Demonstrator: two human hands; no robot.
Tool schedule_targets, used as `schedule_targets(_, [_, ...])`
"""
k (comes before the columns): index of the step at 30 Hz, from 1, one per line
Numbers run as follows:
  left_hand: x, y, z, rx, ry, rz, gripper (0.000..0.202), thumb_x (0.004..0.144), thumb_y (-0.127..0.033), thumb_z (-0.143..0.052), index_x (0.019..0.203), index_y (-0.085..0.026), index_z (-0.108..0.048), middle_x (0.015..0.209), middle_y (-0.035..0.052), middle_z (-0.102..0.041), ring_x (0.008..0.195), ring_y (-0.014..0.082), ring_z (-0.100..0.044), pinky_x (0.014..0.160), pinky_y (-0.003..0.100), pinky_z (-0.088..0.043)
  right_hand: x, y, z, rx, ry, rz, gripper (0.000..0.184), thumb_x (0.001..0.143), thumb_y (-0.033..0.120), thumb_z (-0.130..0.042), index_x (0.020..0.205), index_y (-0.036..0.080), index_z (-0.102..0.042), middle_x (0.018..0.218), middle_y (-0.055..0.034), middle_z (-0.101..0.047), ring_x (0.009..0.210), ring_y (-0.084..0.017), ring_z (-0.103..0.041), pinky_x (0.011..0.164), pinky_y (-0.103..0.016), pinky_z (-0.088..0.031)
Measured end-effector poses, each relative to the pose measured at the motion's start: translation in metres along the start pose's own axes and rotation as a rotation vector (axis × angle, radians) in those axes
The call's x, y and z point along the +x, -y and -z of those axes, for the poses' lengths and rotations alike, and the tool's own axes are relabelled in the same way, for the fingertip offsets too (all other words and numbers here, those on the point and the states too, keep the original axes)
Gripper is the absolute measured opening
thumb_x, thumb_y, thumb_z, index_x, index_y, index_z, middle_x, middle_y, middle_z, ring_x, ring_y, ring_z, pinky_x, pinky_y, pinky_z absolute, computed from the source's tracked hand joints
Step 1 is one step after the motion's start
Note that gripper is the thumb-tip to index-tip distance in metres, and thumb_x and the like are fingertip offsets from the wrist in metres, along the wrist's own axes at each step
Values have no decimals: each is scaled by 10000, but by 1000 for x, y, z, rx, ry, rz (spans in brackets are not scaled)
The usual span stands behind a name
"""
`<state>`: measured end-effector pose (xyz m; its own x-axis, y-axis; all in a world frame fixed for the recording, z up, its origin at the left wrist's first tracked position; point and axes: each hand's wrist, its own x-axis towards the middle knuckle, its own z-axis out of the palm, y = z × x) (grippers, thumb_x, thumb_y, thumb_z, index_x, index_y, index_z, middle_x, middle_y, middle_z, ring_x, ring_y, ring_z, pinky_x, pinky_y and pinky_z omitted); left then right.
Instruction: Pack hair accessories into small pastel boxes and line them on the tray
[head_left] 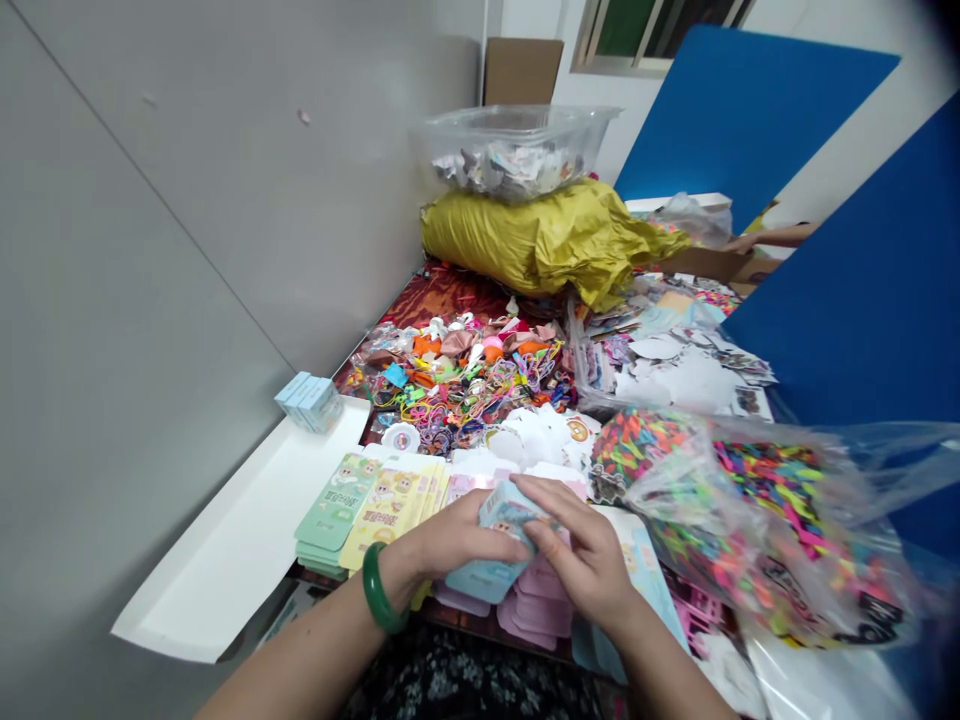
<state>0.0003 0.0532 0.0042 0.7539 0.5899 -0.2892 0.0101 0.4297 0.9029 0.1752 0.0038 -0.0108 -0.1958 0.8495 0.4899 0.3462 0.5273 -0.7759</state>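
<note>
Pale blue card: pinched between left hand and right hand, fingertips pressing; pink card stack beneath.

**Pale blue printed card held between both hands**
It was tilted, a small cartoon face showing near its top, pinched by the left hand and right hand just above loose pink cards.

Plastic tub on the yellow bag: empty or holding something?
Holding something: a heap of paper scraps shows through the wall of the plastic tub.
</note>
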Motion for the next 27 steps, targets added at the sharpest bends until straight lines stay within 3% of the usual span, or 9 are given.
schedule_targets(5, [-2, 5, -5, -129, -93, 82, 352, 590, -258, -758, 891, -135, -622, 701, -12, -588, 577, 102, -503, 548, 212, -402, 3, 4, -2, 61, -180, -40, 304, 832, 169, -610, 1102, 297, -665, 992, -47, -696, 929, -211, -619, 819, -373, -501])
schedule_targets(8, [-1, 2, -7, -207, -104, 55, 490, 714, -408, -701, 1117, -166, -563, 820, 36, -629, 677, 147, -578, 611, 245, -456, 12, 2, 6, 152, -212, -276, 149, 822, 273, -636, 944, 234, -712, 832, -51, -699, 774, -195, -625, 680, -322, -511])
schedule_targets(11, [0, -7, -2, -126, -230, -147, 525, 871, -465, -510, 1334, -256, -379, 1178, 106, -570, 998, 226, -583, 804, 334, -479, 23, -2, 13, 400, -257, -599, 265, 805, 425, -636, 910, 184, -667, 721, -33, -662, 580, -145, -583, 482, -237, -453])
schedule_targets(14, [-3, -16, 5, 330, -299, -428, 474, 833, -336, -593, 1289, -300, -467, 1429, 74, -372, 1316, 283, -326, 1059, 421, -305, 33, -7, 15, 532, -96, -721, 327, 787, 497, -617, 880, 184, -627, 591, 25, -587, 402, -92, -463, 371, -200, -341])
schedule_targets(17, [-8, -20, 8, 678, -190, -490, 258, 791, -232, -625, 1044, -279, -638, 1321, 48, -500, 1299, 283, -342, 1091, 417, -247, 52, -21, 26, 212, 138, -677, 261, 789, 431, -594, 721, 183, -637, 528, 34, -562, 429, -106, -486, 422, -210, -359])
schedule_targets(19, [-11, -20, 9, 670, -175, -404, 161, 818, -226, -586, 964, -264, -643, 1104, 40, -619, 1106, 243, -516, 972, 358, -385, 73, -40, 47, -217, 47, -628, 239, 807, 354, -550, 664, 186, -642, 570, 12, -610, 539, -136, -559, 514, -225, -401])
schedule_targets(21, [-14, -17, 12, 576, -232, -312, 169, 832, -273, -580, 994, -257, -625, 969, 26, -641, 930, 212, -577, 826, 303, -454, 100, -66, 78, -582, -168, -651, 229, 838, 306, -500, 733, 186, -665, 722, -25, -677, 713, -168, -611, 635, -243, -419])
schedule_targets(24, [-18, -10, 17, 450, -315, -239, 269, 813, -356, -614, 1065, -260, -614, 984, 25, -641, 930, 218, -573, 801, 287, -463, 140, -110, 119, -702, -232, -759, 201, 835, 245, -523, 729, 147, -663, 750, -78, -680, 774, -196, -615, 692, -269, -423])
schedule_targets(27, [-22, -4, 23, 418, -362, -200, 325, 773, -408, -651, 1060, -257, -633, 962, 31, -653, 939, 237, -571, 815, 299, -464, 172, -147, 136, -737, -216, -865, 156, 860, 242, -568, 811, 123, -657, 849, -78, -670, 827, -183, -614, 763, -311, -461])
